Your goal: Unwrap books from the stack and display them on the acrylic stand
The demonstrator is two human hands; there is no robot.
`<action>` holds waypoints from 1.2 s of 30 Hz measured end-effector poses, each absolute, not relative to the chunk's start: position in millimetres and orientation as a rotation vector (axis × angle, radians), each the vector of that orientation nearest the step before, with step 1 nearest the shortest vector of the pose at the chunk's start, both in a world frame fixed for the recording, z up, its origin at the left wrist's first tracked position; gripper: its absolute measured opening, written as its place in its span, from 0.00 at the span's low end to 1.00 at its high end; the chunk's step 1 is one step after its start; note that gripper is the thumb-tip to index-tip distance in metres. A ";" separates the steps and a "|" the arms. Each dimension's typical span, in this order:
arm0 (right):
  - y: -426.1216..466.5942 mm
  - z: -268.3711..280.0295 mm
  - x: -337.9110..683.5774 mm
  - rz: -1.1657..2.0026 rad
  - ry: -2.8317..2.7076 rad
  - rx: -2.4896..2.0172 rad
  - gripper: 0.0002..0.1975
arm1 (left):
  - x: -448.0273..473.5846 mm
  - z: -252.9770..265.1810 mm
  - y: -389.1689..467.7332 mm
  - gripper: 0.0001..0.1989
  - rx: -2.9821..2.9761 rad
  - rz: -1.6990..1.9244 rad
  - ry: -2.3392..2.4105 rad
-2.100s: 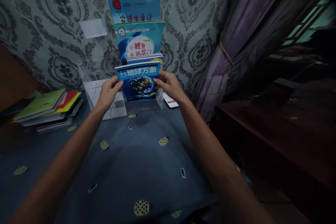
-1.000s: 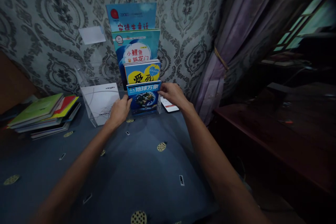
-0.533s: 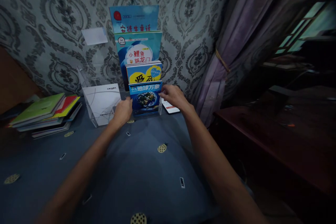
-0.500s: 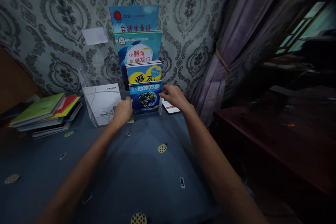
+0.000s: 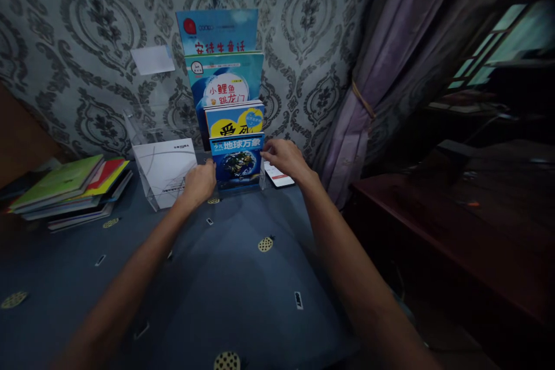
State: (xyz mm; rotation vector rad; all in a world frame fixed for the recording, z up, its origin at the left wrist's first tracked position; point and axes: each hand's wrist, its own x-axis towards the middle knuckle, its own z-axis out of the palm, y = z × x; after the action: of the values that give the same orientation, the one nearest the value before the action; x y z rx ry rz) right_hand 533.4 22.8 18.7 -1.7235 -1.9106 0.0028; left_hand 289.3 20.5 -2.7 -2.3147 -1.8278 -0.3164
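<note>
A blue book with a picture of the Earth on its cover stands upright in the front tier of a clear display stand. My left hand is closed at the book's left edge, its fingertips partly hidden. At the upper right edge, my right hand pinches the same book between thumb and fingers. Behind it rise a blue and yellow book, a teal book and a taller blue book, stepped upward.
Left of the books, a white booklet sits in the clear stand, with a white card higher up. A stack of books lies farther left. Behind my right hand is a phone. A tied curtain hangs beside the dark blue tablecloth.
The whole view has shifted slightly, so everything appears a little farther left. Both hands stay at the edges of the Earth book, which keeps its place in the stand.
</note>
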 end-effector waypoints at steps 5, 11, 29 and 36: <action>21.6 20.6 533.4 -0.025 -1.900 -1.711 0.09 | 288.7 -2.4 20.0 0.20 -2.321 -0.309 -1.829; 16.4 27.8 525.7 -0.028 -1.882 -1.651 0.08 | 288.9 0.8 16.8 0.20 -2.350 -0.275 -1.851; 39.6 2.4 504.0 -0.081 -1.589 -1.434 0.23 | 290.0 3.3 15.6 0.18 -2.350 -0.387 -1.877; 49.4 -5.8 506.2 0.045 -1.575 -1.335 0.24 | 296.5 6.1 16.9 0.27 -2.322 -0.697 -1.905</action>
State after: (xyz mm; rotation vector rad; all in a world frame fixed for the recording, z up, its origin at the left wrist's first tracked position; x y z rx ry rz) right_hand 506.2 49.4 -5.8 -1.3350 -1.5748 0.0453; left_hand 296.5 16.9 6.1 -2.3219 -1.9052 -0.6970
